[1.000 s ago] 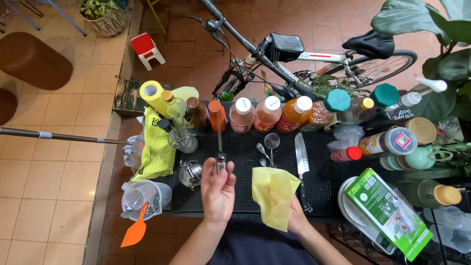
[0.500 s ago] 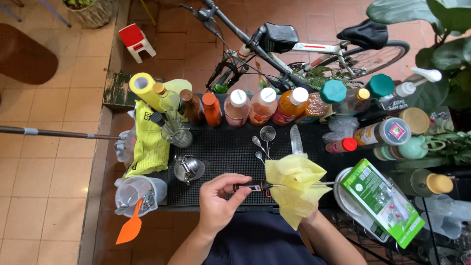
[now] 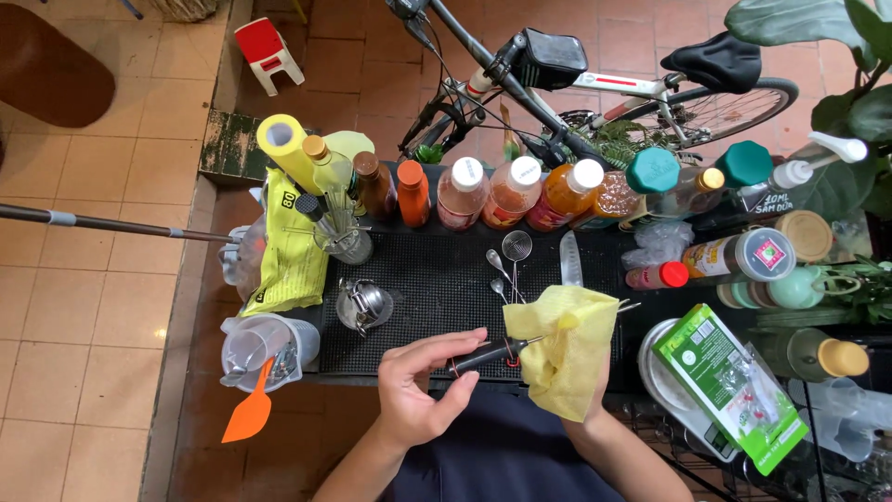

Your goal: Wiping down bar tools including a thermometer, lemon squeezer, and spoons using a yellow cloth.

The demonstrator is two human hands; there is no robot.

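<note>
My left hand [image 3: 420,390] grips the black handle of a small kitchen tool [image 3: 485,353], held level above the near edge of a black rubber mat [image 3: 437,288]. The tool's metal end runs into a yellow cloth [image 3: 562,349], and its tip pokes out on the far side. My right hand [image 3: 595,395] is wrapped in that cloth and mostly hidden by it. A knife [image 3: 570,260], spoons and a small strainer [image 3: 516,247] lie on the mat just beyond the cloth.
A row of sauce bottles [image 3: 511,191] stands along the back of the mat. A metal juicer [image 3: 362,305], a yellow bag [image 3: 288,256], a plastic jug with an orange spatula [image 3: 260,349] are left. A green box [image 3: 729,386] and jars sit right. A bicycle [image 3: 595,84] stands behind.
The tool went from upright under my left hand to level across my front. The cloth came off the mat, and my right hand now wraps it around the tool's metal end.
</note>
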